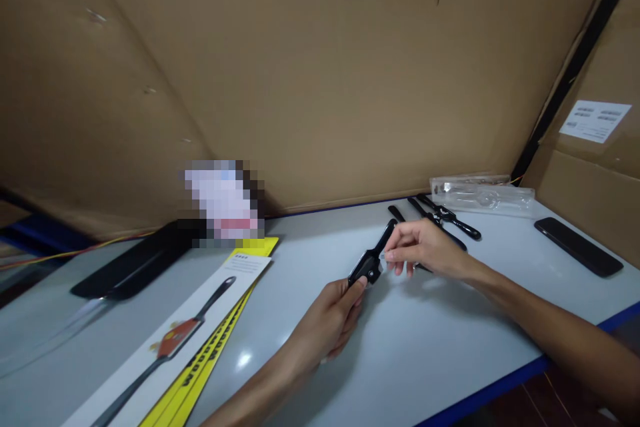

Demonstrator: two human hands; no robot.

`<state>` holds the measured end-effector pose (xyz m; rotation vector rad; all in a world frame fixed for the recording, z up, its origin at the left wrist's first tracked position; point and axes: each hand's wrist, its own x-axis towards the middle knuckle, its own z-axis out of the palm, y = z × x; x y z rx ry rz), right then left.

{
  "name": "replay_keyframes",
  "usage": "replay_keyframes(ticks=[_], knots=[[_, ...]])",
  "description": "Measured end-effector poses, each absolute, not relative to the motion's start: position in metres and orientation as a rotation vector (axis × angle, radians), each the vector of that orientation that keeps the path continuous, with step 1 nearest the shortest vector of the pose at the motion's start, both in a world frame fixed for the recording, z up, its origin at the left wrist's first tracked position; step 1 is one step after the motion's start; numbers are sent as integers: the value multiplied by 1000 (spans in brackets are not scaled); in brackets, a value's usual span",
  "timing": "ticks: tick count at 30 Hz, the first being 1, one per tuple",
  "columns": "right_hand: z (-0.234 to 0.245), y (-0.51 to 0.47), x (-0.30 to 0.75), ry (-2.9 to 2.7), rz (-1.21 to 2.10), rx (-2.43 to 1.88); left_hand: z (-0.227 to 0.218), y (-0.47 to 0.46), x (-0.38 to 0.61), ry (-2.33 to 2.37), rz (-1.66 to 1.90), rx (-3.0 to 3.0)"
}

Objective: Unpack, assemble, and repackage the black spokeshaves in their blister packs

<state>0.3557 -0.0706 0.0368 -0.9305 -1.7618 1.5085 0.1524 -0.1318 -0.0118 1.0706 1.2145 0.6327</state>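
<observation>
My left hand (339, 312) is closed around one end of a black spokeshave (369, 263), its thumb on the body beside a small round screw. The far handle of the tool points up and away from me. Close by the spokeshave's middle, my right hand (423, 247) has thumb and fingertips pinched together. A tiny pale bit shows at those fingertips, too small to name. Behind the right hand lie several more black spokeshaves (453, 217), partly covered by it.
Clear plastic blister packs (487, 197) lie at the back right, near a flat black case (577, 245). Yellow and white printed cards (200, 320) lie on the left of the table (400, 353). Beyond them are a black tray-like object (140, 263) and a blurred-out upright item (225, 203). Cardboard walls (320, 80) enclose the back.
</observation>
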Motion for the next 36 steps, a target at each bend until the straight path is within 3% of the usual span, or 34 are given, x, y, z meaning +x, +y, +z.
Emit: replay_keyframes(ticks=[24, 36], knots=[[10, -91, 325, -1787, 1206, -1016, 5, -134, 147, 1151, 584, 957], [9, -95, 326, -2216, 540, -1041, 11, -131, 146, 1127, 545, 921]])
